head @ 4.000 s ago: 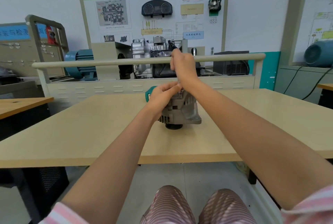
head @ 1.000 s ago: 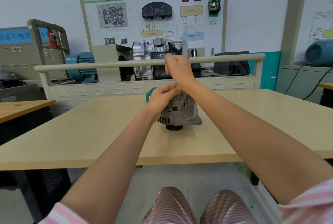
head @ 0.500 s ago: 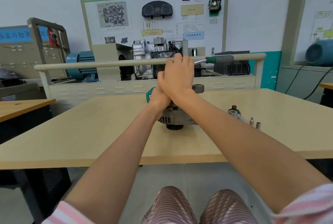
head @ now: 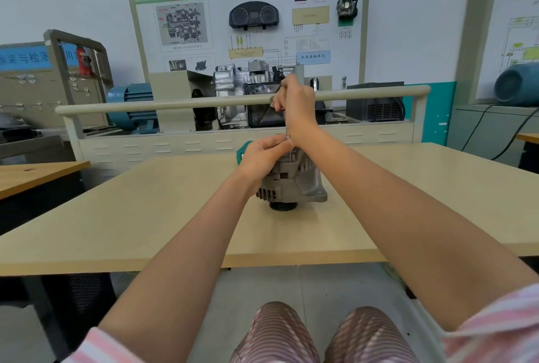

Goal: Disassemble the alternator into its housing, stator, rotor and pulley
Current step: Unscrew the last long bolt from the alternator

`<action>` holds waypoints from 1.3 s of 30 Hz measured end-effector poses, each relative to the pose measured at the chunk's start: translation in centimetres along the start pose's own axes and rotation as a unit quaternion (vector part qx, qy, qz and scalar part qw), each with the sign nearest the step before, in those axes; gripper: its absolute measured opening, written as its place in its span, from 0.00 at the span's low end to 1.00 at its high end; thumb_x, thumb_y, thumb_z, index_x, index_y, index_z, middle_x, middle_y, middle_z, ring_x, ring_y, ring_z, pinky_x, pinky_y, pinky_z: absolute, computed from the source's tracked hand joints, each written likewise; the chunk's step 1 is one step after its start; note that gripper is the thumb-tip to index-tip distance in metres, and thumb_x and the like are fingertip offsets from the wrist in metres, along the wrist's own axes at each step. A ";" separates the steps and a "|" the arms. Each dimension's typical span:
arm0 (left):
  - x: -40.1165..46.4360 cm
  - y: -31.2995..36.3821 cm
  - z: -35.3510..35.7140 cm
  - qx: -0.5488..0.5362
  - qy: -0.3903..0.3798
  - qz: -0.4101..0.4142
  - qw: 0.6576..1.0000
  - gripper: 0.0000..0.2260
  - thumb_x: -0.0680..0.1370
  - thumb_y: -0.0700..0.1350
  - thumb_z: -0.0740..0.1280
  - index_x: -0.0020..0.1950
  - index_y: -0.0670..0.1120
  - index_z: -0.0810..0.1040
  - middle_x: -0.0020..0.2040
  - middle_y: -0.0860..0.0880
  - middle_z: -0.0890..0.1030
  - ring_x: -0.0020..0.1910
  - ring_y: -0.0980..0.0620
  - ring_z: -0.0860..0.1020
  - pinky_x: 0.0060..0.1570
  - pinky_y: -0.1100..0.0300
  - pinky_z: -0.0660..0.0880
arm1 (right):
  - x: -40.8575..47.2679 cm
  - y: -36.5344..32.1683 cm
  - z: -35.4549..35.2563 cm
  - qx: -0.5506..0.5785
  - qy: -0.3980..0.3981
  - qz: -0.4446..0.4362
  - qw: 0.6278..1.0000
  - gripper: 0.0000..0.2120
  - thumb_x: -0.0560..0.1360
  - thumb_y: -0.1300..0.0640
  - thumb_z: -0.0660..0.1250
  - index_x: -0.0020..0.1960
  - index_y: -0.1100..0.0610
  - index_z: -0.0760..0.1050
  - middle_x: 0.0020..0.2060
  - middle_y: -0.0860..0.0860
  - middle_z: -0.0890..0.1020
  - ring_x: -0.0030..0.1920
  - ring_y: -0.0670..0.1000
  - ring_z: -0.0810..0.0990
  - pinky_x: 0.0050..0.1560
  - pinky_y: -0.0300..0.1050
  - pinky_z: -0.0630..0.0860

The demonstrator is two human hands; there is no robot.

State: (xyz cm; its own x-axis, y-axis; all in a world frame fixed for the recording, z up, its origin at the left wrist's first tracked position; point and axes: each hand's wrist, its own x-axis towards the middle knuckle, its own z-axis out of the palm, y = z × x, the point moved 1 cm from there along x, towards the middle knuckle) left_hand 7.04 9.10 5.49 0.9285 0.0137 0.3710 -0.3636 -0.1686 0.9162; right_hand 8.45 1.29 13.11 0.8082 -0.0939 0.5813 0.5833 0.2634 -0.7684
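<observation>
Here, ribbed grey metal alternator (head: 294, 184) sits on smooth table (head: 145, 216).

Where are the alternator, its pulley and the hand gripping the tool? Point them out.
alternator (head: 294, 184): head view, on the grey ribbed housing.
pulley (head: 282, 205): head view, on the dark rim underneath.
right hand (head: 297, 106): head view, on its back, fist round the tool.

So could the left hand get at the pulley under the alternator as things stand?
Probably not. The pulley sits pressed against the table beneath the alternator, so only its edge shows. The left hand is up on top, steadying the body; tipping it over would come first.
</observation>
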 end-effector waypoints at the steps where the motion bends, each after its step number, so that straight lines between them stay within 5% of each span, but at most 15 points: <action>1: 0.0 0.0 0.0 0.003 0.007 0.001 1.000 0.13 0.78 0.44 0.68 0.61 0.44 0.81 0.54 0.47 0.84 0.57 0.49 0.80 0.60 0.53 0.75 | -0.2 0.1 0.0 -0.026 0.010 -0.016 0.999 0.27 0.77 0.60 0.56 0.19 0.54 0.63 0.17 0.48 0.66 0.26 0.50 0.65 0.37 0.45 0.67; 3: 0.3 -0.1 0.0 0.009 0.020 0.006 1.000 0.07 0.77 0.41 0.68 0.53 0.44 0.83 0.46 0.49 0.85 0.49 0.51 0.82 0.49 0.60 0.78 | -0.8 0.6 0.0 -0.180 0.003 -0.115 0.977 0.23 0.78 0.59 0.57 0.24 0.57 0.64 0.22 0.50 0.67 0.27 0.49 0.65 0.34 0.42 0.64; 7: 0.4 -0.2 -0.1 0.050 0.061 -0.013 0.997 0.08 0.77 0.35 0.62 0.41 0.46 0.76 0.33 0.50 0.78 0.34 0.55 0.74 0.31 0.66 0.70 | -2.1 2.0 -0.1 -0.617 0.030 -0.266 0.740 0.14 0.74 0.54 0.57 0.46 0.61 0.78 0.45 0.56 0.77 0.50 0.56 0.72 0.56 0.49 0.65; 9: 0.4 -0.1 0.0 0.071 0.066 -0.008 0.995 0.08 0.78 0.37 0.61 0.42 0.46 0.74 0.36 0.48 0.77 0.34 0.55 0.72 0.32 0.64 0.68 | -2.3 2.1 0.3 -0.668 0.042 -0.252 0.699 0.17 0.73 0.52 0.56 0.51 0.61 0.77 0.50 0.56 0.76 0.53 0.57 0.71 0.59 0.50 0.62; 11: 0.5 -0.1 0.2 0.075 0.069 -0.003 0.995 0.07 0.79 0.39 0.60 0.42 0.47 0.74 0.37 0.48 0.77 0.36 0.55 0.72 0.34 0.63 0.69 | -2.5 1.8 0.6 -0.631 0.038 -0.260 0.730 0.15 0.74 0.53 0.56 0.47 0.61 0.77 0.47 0.55 0.76 0.52 0.56 0.71 0.59 0.49 0.62; 14: 0.3 -0.2 -0.1 0.031 0.049 0.010 0.998 0.08 0.78 0.37 0.64 0.41 0.47 0.77 0.34 0.53 0.80 0.36 0.56 0.76 0.31 0.68 0.72 | -2.1 1.1 0.3 -0.436 0.016 -0.248 0.865 0.19 0.75 0.58 0.59 0.25 0.56 0.67 0.27 0.48 0.68 0.38 0.51 0.69 0.47 0.45 0.65; 18: 0.2 -0.3 -0.4 -0.002 -0.009 0.016 1.000 0.10 0.78 0.43 0.67 0.58 0.46 0.81 0.51 0.50 0.85 0.54 0.53 0.81 0.54 0.61 0.76 | -1.0 0.3 -0.4 -0.130 -0.026 -0.079 0.988 0.24 0.77 0.62 0.58 0.23 0.55 0.59 0.20 0.48 0.62 0.24 0.47 0.59 0.31 0.43 0.58; 21: 0.2 -0.2 -0.2 -0.008 -0.006 0.010 1.000 0.13 0.78 0.45 0.68 0.61 0.46 0.80 0.56 0.48 0.83 0.59 0.51 0.79 0.61 0.56 0.73 | -0.2 0.0 -0.5 -0.038 -0.020 -0.018 0.999 0.25 0.77 0.62 0.57 0.21 0.54 0.58 0.19 0.49 0.62 0.26 0.49 0.59 0.32 0.44 0.59; 24: 0.3 -0.1 -0.2 -0.002 0.006 0.014 1.000 0.07 0.78 0.41 0.68 0.53 0.44 0.82 0.48 0.48 0.85 0.50 0.51 0.81 0.51 0.61 0.77 | -0.9 0.5 -0.2 -0.181 -0.027 -0.117 0.976 0.24 0.77 0.60 0.58 0.23 0.55 0.59 0.21 0.49 0.62 0.24 0.45 0.60 0.30 0.40 0.59; 26: 0.3 -0.1 -0.2 0.007 0.029 0.009 1.000 0.07 0.77 0.36 0.66 0.43 0.45 0.80 0.37 0.49 0.82 0.40 0.52 0.79 0.37 0.66 0.74 | -1.4 1.2 -0.3 -0.406 -0.010 -0.225 0.886 0.19 0.76 0.57 0.59 0.27 0.56 0.65 0.27 0.50 0.69 0.31 0.46 0.67 0.37 0.42 0.66; 29: 0.5 -0.2 -0.1 0.031 0.053 -0.013 0.998 0.06 0.78 0.35 0.62 0.47 0.43 0.78 0.39 0.47 0.79 0.39 0.53 0.75 0.38 0.62 0.71 | -2.1 2.0 -0.1 -0.645 0.048 -0.266 0.715 0.14 0.74 0.53 0.57 0.45 0.61 0.77 0.45 0.56 0.76 0.49 0.56 0.71 0.55 0.50 0.65; 31: 0.5 -0.2 0.0 0.047 0.057 -0.015 0.997 0.07 0.78 0.37 0.61 0.53 0.40 0.77 0.42 0.45 0.79 0.40 0.52 0.74 0.40 0.59 0.71 | -2.3 2.1 0.1 -0.676 0.050 -0.258 0.689 0.16 0.73 0.52 0.56 0.48 0.61 0.77 0.49 0.57 0.76 0.52 0.58 0.71 0.57 0.51 0.63; 33: 0.4 -0.2 0.0 0.050 0.062 -0.012 0.997 0.07 0.78 0.38 0.61 0.53 0.40 0.77 0.41 0.46 0.79 0.39 0.53 0.74 0.38 0.60 0.70 | -2.5 1.9 0.2 -0.641 0.044 -0.264 0.719 0.16 0.73 0.52 0.56 0.45 0.61 0.78 0.47 0.56 0.76 0.51 0.57 0.70 0.58 0.50 0.62; 36: 0.2 -0.2 -0.1 0.020 0.042 0.004 0.999 0.07 0.78 0.37 0.64 0.44 0.47 0.79 0.35 0.52 0.81 0.36 0.56 0.76 0.32 0.68 0.71 | -2.0 1.3 -0.1 -0.469 0.036 -0.256 0.844 0.17 0.75 0.56 0.59 0.27 0.57 0.69 0.31 0.50 0.72 0.42 0.52 0.69 0.51 0.47 0.65; 39: 0.1 -0.3 -0.2 -0.002 0.000 0.015 1.000 0.08 0.79 0.42 0.67 0.55 0.47 0.82 0.48 0.51 0.85 0.50 0.53 0.82 0.49 0.63 0.77 | -1.1 0.6 -0.7 -0.209 -0.020 -0.141 0.968 0.24 0.77 0.61 0.59 0.23 0.55 0.58 0.21 0.49 0.62 0.29 0.50 0.62 0.33 0.43 0.60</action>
State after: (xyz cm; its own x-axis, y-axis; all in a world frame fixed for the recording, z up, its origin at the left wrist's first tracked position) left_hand 7.20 9.33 5.27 0.9172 0.0084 0.3984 -0.3916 -0.1655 0.9051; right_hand 7.96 0.90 11.82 0.6138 -0.0655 0.7867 0.7683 -0.1793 -0.6144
